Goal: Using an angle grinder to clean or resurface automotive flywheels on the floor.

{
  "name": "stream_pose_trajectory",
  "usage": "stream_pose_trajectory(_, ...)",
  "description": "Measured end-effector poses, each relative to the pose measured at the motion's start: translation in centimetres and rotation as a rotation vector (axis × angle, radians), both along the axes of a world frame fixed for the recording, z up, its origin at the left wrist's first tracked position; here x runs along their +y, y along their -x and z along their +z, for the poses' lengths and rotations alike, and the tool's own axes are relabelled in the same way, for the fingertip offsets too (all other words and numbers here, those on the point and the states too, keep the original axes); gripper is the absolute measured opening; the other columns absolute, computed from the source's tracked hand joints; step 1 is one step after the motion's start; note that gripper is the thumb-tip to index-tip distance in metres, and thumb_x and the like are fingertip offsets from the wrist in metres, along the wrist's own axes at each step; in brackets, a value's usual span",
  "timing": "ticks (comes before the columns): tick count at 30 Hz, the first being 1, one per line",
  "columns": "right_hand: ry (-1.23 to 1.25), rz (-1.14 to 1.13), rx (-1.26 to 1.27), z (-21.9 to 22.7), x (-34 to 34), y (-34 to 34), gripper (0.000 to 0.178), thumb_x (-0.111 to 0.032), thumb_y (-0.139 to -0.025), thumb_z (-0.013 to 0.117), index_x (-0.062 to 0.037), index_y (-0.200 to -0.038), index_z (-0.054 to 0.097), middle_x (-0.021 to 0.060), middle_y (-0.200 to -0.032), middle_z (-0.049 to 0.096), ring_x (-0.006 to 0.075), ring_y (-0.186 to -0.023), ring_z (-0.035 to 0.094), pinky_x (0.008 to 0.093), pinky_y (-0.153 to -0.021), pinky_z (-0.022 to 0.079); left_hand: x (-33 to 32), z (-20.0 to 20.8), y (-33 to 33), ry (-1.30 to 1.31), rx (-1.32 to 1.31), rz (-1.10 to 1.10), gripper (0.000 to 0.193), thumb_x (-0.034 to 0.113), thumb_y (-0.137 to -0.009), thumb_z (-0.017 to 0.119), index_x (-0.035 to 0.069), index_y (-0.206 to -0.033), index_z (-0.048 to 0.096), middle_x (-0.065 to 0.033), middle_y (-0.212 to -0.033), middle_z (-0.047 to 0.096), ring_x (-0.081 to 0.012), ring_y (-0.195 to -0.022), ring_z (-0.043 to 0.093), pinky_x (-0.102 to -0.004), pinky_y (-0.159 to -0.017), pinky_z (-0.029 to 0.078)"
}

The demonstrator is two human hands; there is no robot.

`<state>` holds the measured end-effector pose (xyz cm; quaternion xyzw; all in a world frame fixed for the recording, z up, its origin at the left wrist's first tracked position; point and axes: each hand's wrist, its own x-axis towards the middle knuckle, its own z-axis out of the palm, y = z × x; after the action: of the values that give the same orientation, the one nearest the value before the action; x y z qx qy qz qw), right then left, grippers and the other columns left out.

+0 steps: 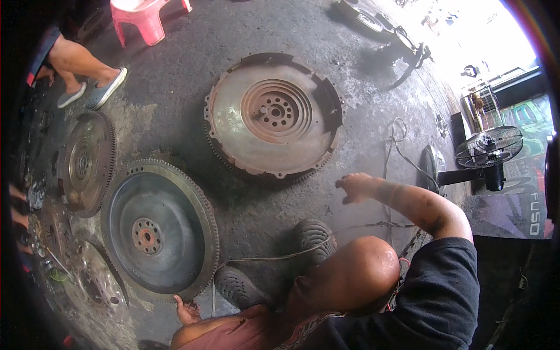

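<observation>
A grey flywheel [175,201] with a toothed rim and a rusty bolt-hole centre lies tilted on the left. My left hand [186,312] holds its lower edge, thumb on the rim and the other fingers mostly hidden. Farther off, a larger rusty flywheel [227,119] with a notched raised rim and a ring of holes rests face up. Just below and right of that one, my right hand [354,188] is held out with nothing in it, its fingers loosely bent and apart.
More worn flywheels and discs [83,160] crowd the left side. A grey cable [274,256] runs across the floor by my shoes. To the right stands a black fan [489,147]. A pink stool [143,20] and another person's legs [87,61] are at the far left.
</observation>
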<state>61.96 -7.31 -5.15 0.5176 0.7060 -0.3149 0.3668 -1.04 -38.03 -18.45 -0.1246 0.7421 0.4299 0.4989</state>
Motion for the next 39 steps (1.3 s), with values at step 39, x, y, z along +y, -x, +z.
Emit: stream_pose_trajectory(39,0.053,-1.741,-0.131,-10.3,-40.0,-41.3,0.036,-0.037,-0.087,0.06,-0.0062,-0.105,0.064,0.0091,-0.084,0.064,0.0243,-0.074,0.061,0.0435,-0.061,0.049,16.3,12.3,1.5,0.364,0.394,-1.836,0.049,0.048,-0.078,0.075,0.0,-0.083,0.064,-0.0219,-0.088,0.068,-0.0369,-0.085,0.065,-0.0426,-0.074,0.049)
